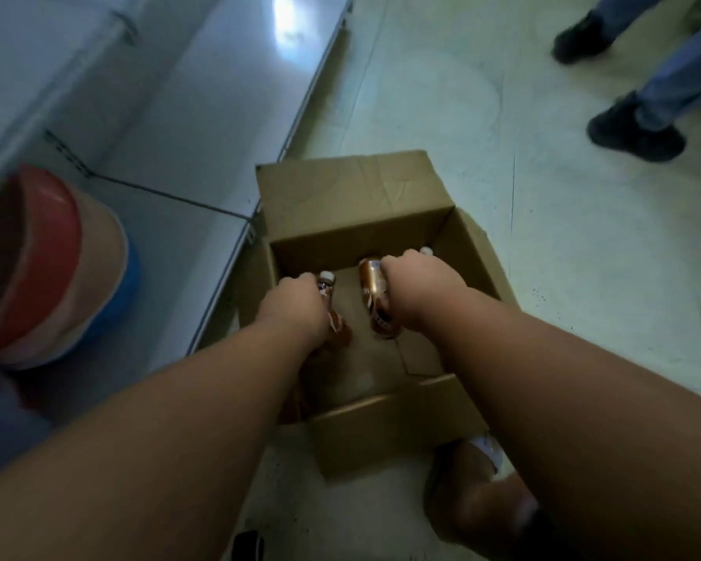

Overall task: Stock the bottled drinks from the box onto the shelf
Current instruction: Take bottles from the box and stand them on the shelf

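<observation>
Off to my far right someone stands on the pale floor (482, 95), in blue trousers (672, 74) and dark shoes (634, 131), one foot ahead of the other. The floor is scuffed, with faint tile joints running across it. At my left edge a blurred, rounded thing banded in red, cream and blue (57, 269) sits close to me. Down by the bottom edge a small dark object (247, 544) lies on the floor.
</observation>
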Demonstrator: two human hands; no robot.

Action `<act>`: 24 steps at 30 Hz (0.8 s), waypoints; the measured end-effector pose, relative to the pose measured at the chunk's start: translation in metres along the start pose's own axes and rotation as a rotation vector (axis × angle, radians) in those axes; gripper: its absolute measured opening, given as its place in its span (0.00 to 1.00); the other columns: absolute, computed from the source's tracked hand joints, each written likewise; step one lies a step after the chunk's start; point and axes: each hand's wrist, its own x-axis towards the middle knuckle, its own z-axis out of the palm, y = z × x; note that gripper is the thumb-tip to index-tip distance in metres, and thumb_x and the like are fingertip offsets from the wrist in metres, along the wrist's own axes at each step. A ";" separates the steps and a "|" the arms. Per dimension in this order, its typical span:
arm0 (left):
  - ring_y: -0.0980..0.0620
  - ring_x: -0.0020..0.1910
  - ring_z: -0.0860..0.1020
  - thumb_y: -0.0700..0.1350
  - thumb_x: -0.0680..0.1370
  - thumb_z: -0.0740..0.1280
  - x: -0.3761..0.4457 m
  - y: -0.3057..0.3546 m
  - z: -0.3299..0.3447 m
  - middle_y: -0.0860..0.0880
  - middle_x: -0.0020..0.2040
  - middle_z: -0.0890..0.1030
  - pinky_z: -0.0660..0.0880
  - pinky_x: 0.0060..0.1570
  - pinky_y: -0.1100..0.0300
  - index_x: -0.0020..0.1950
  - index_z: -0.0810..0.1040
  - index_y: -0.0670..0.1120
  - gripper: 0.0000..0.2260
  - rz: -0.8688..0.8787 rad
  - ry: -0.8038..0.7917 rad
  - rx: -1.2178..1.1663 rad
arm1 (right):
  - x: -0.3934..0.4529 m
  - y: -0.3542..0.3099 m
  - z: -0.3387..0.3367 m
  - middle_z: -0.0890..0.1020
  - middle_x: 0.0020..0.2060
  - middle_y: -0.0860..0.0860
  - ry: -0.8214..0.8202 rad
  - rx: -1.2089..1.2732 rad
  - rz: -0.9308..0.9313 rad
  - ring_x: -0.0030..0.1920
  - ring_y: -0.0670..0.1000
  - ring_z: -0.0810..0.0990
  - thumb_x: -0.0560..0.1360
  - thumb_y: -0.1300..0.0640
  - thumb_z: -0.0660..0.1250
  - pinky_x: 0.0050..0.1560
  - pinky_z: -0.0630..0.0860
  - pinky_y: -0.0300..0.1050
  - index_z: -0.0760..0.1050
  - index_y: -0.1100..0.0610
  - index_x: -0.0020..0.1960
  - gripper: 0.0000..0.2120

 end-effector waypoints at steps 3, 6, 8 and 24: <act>0.44 0.53 0.76 0.45 0.70 0.74 -0.047 -0.011 -0.053 0.45 0.55 0.76 0.76 0.54 0.48 0.60 0.72 0.46 0.21 0.217 0.113 0.187 | -0.040 -0.031 -0.053 0.74 0.52 0.54 0.105 -0.019 -0.067 0.51 0.57 0.77 0.71 0.55 0.71 0.51 0.78 0.55 0.71 0.54 0.61 0.20; 0.44 0.51 0.77 0.45 0.73 0.72 -0.092 -0.030 -0.110 0.46 0.52 0.77 0.74 0.48 0.55 0.55 0.74 0.44 0.14 0.328 0.223 0.275 | -0.079 -0.065 -0.104 0.75 0.54 0.57 0.185 -0.087 -0.198 0.52 0.59 0.77 0.74 0.56 0.70 0.48 0.75 0.49 0.73 0.56 0.60 0.16; 0.44 0.48 0.76 0.46 0.75 0.69 -0.122 -0.050 -0.152 0.46 0.47 0.76 0.69 0.43 0.55 0.51 0.73 0.45 0.09 0.366 0.307 0.338 | -0.100 -0.091 -0.134 0.76 0.53 0.57 0.253 -0.136 -0.260 0.51 0.59 0.77 0.74 0.59 0.70 0.44 0.72 0.47 0.73 0.57 0.59 0.15; 0.49 0.54 0.76 0.42 0.78 0.64 -0.297 -0.231 -0.380 0.47 0.57 0.78 0.68 0.45 0.60 0.60 0.78 0.45 0.12 0.220 0.584 0.445 | -0.201 -0.355 -0.294 0.77 0.47 0.52 0.560 -0.246 -0.657 0.46 0.52 0.75 0.74 0.52 0.70 0.43 0.70 0.44 0.75 0.56 0.54 0.12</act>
